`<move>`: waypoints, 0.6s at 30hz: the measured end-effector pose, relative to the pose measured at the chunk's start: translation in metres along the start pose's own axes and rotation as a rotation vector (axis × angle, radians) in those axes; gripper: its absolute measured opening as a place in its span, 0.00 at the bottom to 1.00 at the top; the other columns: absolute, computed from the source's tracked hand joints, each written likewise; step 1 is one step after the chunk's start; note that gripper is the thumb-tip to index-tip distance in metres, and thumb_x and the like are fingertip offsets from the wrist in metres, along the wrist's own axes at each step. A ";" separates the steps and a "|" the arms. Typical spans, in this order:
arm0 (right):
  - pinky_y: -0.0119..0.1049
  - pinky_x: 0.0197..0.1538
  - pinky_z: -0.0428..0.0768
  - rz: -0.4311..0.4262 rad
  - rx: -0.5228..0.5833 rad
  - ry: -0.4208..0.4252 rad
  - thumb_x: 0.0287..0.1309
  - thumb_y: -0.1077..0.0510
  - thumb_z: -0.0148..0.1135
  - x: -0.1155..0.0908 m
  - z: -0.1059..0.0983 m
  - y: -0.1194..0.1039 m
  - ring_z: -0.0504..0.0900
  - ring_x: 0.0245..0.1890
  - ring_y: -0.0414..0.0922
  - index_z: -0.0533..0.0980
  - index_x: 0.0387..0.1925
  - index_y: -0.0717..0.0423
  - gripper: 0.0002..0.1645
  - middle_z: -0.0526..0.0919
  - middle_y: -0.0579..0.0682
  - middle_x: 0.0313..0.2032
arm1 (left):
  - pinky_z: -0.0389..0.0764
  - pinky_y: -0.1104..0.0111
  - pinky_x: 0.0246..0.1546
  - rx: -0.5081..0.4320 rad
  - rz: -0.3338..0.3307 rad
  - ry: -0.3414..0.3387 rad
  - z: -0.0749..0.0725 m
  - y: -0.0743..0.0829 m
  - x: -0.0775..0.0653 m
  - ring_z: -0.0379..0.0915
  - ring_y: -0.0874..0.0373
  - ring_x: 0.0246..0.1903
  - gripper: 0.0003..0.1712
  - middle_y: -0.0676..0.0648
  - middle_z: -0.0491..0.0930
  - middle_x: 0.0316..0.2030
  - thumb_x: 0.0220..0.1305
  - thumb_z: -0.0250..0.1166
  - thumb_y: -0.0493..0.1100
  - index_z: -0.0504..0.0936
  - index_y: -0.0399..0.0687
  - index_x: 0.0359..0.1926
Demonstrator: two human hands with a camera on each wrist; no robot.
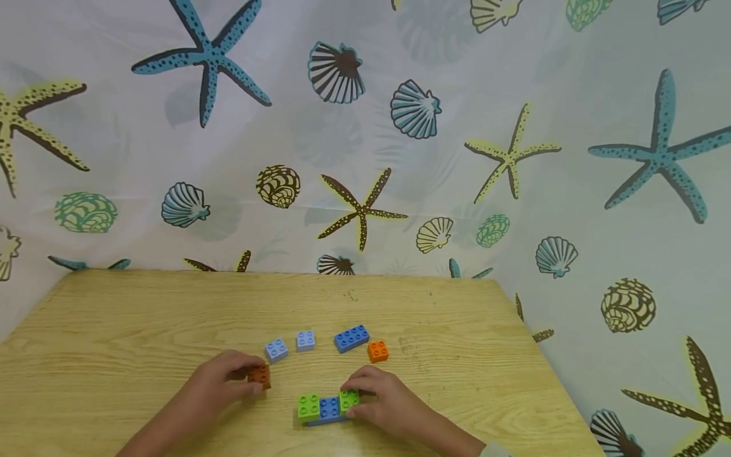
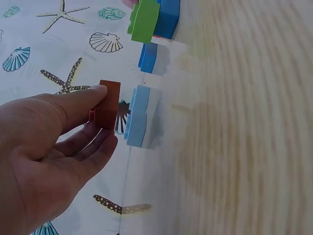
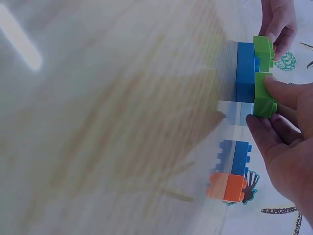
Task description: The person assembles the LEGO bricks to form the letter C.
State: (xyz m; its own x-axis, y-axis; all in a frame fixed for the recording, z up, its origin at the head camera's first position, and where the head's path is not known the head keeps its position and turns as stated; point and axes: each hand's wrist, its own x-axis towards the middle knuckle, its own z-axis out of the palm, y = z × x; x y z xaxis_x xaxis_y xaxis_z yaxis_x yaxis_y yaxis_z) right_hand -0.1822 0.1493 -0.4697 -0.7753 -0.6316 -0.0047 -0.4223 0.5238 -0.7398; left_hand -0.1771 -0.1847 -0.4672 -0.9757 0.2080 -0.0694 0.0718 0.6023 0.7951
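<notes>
My left hand pinches a brown 2x2 toy building brick between thumb and fingers; in the left wrist view the brown brick appears raised off the table. To its right lies a long blue brick with a green brick on its left end and a second green brick on its right end. Bare blue studs show between the two green ones. With thumb and fingertips my right hand grips the right green brick, which sits against the blue one in the right wrist view.
Behind the hands, two light blue bricks, one on the left and one nearer the middle, lie on the wooden table. A blue brick and an orange brick stand farther right. A shell-and-starfish patterned cloth hangs behind.
</notes>
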 end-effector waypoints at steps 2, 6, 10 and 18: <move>0.30 0.57 0.80 0.000 -0.003 -0.001 0.62 0.53 0.70 0.000 0.000 0.000 0.76 0.53 0.33 0.82 0.56 0.49 0.20 0.79 0.38 0.52 | 0.85 0.62 0.50 -0.016 0.020 -0.018 0.004 0.006 -0.003 0.78 0.53 0.50 0.23 0.47 0.80 0.49 0.60 0.74 0.43 0.83 0.42 0.56; 0.31 0.57 0.80 0.006 -0.001 -0.002 0.62 0.52 0.70 0.000 0.000 0.000 0.76 0.53 0.32 0.82 0.56 0.49 0.21 0.79 0.37 0.52 | 0.85 0.59 0.51 -0.046 0.049 -0.062 0.012 0.016 -0.009 0.78 0.54 0.49 0.23 0.49 0.79 0.47 0.60 0.74 0.44 0.84 0.44 0.55; 0.30 0.57 0.80 0.006 -0.002 0.002 0.62 0.52 0.70 0.000 0.001 0.000 0.76 0.53 0.33 0.82 0.56 0.49 0.21 0.79 0.37 0.52 | 0.85 0.59 0.51 -0.056 0.066 -0.082 0.019 0.026 -0.012 0.77 0.55 0.49 0.22 0.50 0.79 0.47 0.60 0.74 0.47 0.84 0.46 0.54; 0.30 0.56 0.80 0.000 0.001 0.006 0.62 0.52 0.70 0.000 0.001 0.001 0.76 0.52 0.33 0.82 0.56 0.50 0.21 0.79 0.38 0.51 | 0.84 0.58 0.52 -0.097 0.082 -0.104 0.032 0.037 -0.015 0.77 0.56 0.49 0.22 0.50 0.80 0.48 0.59 0.75 0.49 0.85 0.49 0.53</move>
State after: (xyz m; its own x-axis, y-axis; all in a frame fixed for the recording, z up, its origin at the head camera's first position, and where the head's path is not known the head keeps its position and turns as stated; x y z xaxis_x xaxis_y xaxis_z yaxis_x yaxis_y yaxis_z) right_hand -0.1822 0.1491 -0.4708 -0.7780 -0.6283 -0.0002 -0.4223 0.5231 -0.7403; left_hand -0.1532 -0.1411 -0.4558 -0.9405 0.3345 -0.0600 0.1246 0.5036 0.8549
